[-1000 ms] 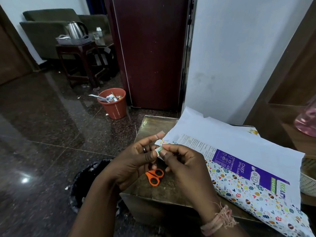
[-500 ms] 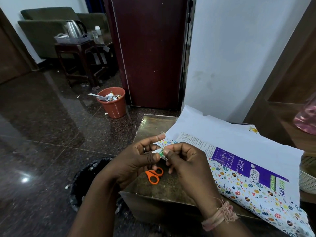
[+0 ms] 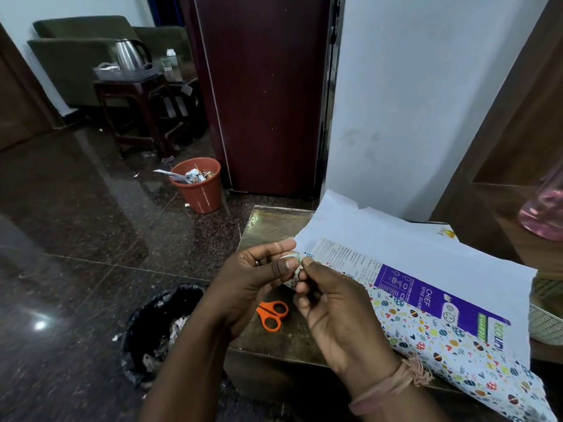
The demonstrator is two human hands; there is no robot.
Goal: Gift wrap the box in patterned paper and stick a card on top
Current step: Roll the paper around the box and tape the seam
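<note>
Both hands meet at the box's near end: my left hand (image 3: 253, 278) and right hand (image 3: 332, 303) have their fingers pinched on something small, tape I'd guess, too tiny to tell. The box (image 3: 426, 296) lies on the counter (image 3: 274, 220), patterned paper (image 3: 432, 333) only half round it. Scissors (image 3: 272, 313) wait below. Next, I reckon: free the strip, pull the loose flap over, stick it.

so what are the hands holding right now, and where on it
Both hands pinch one small item, probably a tape roll, at the box's left end. The left hand grips its left side, the right hand its right edge; what it is cannot be confirmed.
</note>
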